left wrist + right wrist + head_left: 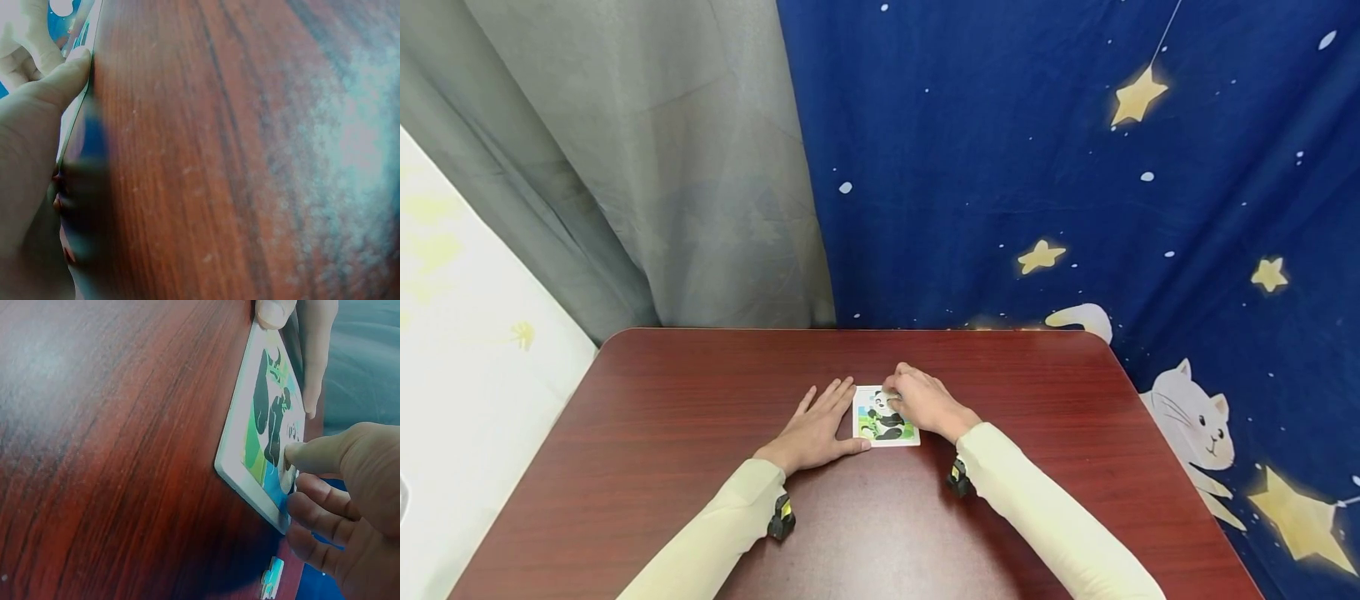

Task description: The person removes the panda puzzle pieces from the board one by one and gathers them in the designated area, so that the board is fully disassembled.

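Observation:
A square panda picture board (887, 425) with a white border lies flat on the table. Against its left side rests my left hand (820, 429), fingers stretched out and thumb on the near left corner. My right hand (928, 400) is over the far right part, covering that corner in the head view. In the right wrist view, the right thumb (312, 455) touches the picture near the panda's head, while the other fingers curl at the board's edge. The left wrist view shows the left thumb (69, 75) on the board's rim.
A small coloured flat piece (272, 578) lies beyond the right hand in the right wrist view; its kind is unclear. The brown table (647, 433) extends around the board. Behind it hang a grey curtain (700, 167) and a blue starry curtain (970, 167).

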A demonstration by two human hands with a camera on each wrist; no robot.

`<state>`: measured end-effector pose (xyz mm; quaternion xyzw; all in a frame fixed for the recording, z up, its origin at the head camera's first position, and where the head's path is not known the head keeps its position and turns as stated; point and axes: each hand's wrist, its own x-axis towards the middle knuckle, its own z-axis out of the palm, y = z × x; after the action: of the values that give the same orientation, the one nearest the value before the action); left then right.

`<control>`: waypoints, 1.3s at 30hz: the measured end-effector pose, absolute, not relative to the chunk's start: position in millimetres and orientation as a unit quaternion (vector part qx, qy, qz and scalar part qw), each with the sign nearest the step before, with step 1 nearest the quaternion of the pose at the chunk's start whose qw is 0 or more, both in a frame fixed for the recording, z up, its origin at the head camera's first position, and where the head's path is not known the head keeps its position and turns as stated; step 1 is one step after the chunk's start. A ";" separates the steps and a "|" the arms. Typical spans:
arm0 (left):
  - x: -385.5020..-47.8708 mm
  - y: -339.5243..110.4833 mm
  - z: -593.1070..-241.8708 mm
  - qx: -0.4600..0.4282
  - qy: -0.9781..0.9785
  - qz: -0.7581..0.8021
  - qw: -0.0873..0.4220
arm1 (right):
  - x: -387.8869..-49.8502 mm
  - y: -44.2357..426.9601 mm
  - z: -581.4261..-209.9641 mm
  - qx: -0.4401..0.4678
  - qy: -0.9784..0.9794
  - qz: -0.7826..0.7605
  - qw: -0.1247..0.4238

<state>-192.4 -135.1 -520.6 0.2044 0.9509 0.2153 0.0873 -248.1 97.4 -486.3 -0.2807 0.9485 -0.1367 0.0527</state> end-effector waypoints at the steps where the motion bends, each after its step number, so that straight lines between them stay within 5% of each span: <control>1: -192.5 -135.4 -521.1 0.204 0.951 0.215 0.087 | -247.6 97.1 -485.7 -0.282 0.948 -0.136 0.053; 39: -192.8 -135.9 -524.8 0.206 0.949 0.227 0.078 | -254.0 100.2 -494.5 -0.288 0.932 -0.217 0.048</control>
<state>-192.8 -135.9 -524.8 0.2063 0.9486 0.2270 0.0779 -254.0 100.2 -494.5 -0.2876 0.9315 -0.2173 0.0482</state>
